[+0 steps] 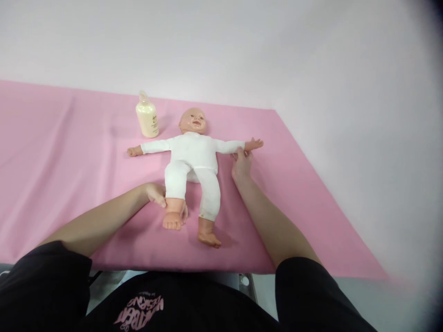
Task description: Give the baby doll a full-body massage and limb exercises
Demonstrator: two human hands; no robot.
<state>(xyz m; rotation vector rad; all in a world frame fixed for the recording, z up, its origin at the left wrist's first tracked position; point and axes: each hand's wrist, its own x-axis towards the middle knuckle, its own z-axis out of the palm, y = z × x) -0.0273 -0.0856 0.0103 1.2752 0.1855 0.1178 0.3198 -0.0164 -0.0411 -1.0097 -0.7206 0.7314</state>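
Pink sheet (69, 152) — doll (192, 159) between hands, both touching.

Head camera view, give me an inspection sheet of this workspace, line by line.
Surface: pink sheet spread flat over a table, a few soft creases.
Job's things: baby doll in a white suit, on its back, arms spread, head toward the wall.
Clutter: cream lotion bottle upright beside the doll's head, apart from it.
Grippers: left hand grips the doll's lower leg by the ankle; right hand touches the doll's wrist, grip unclear.
Cables: nothing seen.
Surroundings: plain pale wall behind; person's black sleeves and shirt at the near edge.
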